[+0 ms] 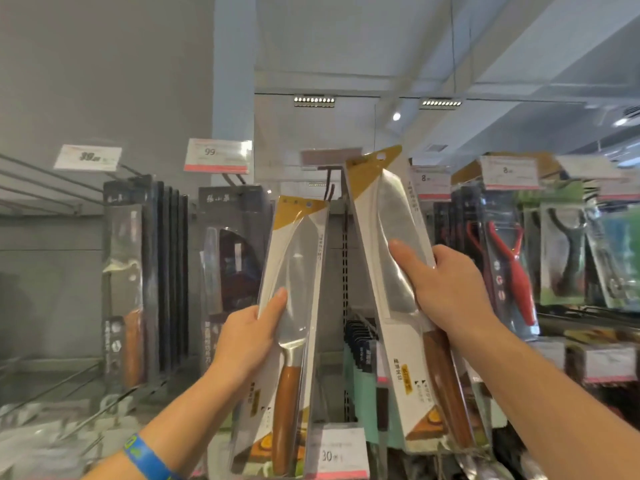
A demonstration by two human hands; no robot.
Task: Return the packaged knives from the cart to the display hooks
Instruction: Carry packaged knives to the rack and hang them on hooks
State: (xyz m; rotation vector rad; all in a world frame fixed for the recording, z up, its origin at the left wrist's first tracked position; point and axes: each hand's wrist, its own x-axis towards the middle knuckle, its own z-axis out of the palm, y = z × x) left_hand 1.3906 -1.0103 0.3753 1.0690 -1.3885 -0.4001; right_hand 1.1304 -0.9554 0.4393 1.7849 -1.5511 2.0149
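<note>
Two packaged knives with wooden handles and gold-topped white cards are held up before the display. My left hand [251,336] grips the left knife package [294,258] at mid-height, thumb on its clear front. My right hand [446,289] grips the right knife package [388,216], raised higher and tilted left, its hang hole near the dark empty display hook [330,183]. The cart is out of view.
Dark boxed knives [152,271] hang on hooks at left under price tags [218,155]. Red and black peelers [512,265] hang at right. More packages [360,341] hang lower in the middle, above a price label [337,452]. Bare wire hooks [52,188] project at far left.
</note>
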